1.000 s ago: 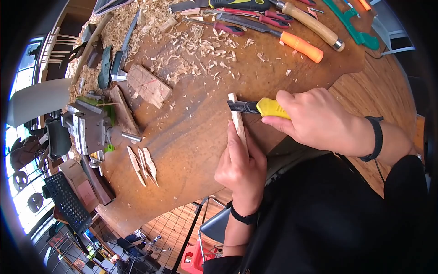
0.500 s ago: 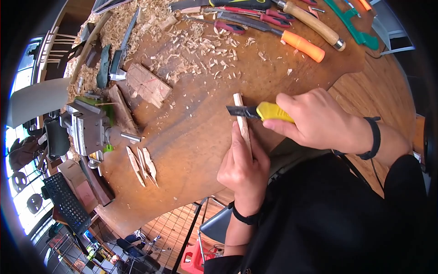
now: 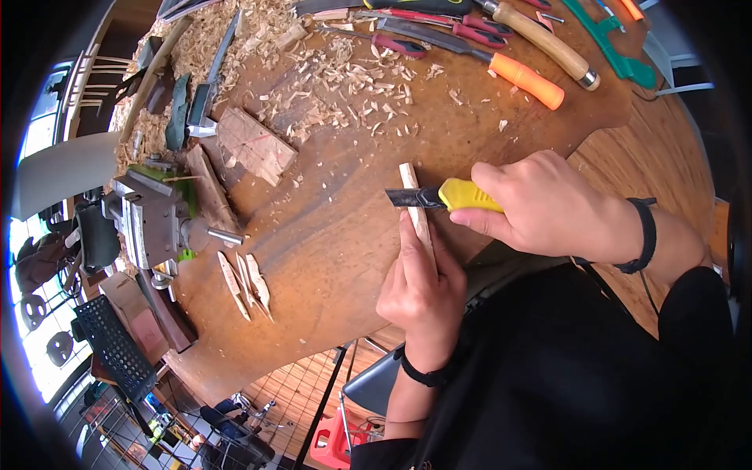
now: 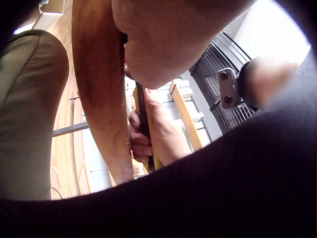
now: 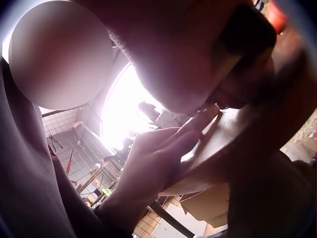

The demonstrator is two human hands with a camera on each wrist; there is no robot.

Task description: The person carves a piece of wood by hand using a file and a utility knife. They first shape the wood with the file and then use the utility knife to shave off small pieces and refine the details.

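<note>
In the head view my left hand [image 3: 423,294] grips the lower part of a slim, pale wood strip [image 3: 407,175], its free end pointing away from me. My right hand [image 3: 548,204] holds a yellow utility knife [image 3: 468,196] with its dark blade extended. That blade lies across the strip, just beyond my left fingertips. The left wrist view catches the right hand [image 4: 166,136] around the knife. In the right wrist view the left hand [image 5: 153,156] appears beside the table, with strong backlight hiding detail.
Three small carved wood pieces [image 3: 244,283] lie left of my hands. A metal vise [image 3: 145,223] and a wood block [image 3: 254,145] stand beyond. Wood shavings [image 3: 345,94] cover the far side, near an orange-handled file [image 3: 525,80], a wooden handle [image 3: 544,43] and a green-framed tool [image 3: 611,47].
The blade has shifted down the wood strip, from near its far end toward my left fingers. My left hand and the strip have moved slightly right. Both grips stay the same.
</note>
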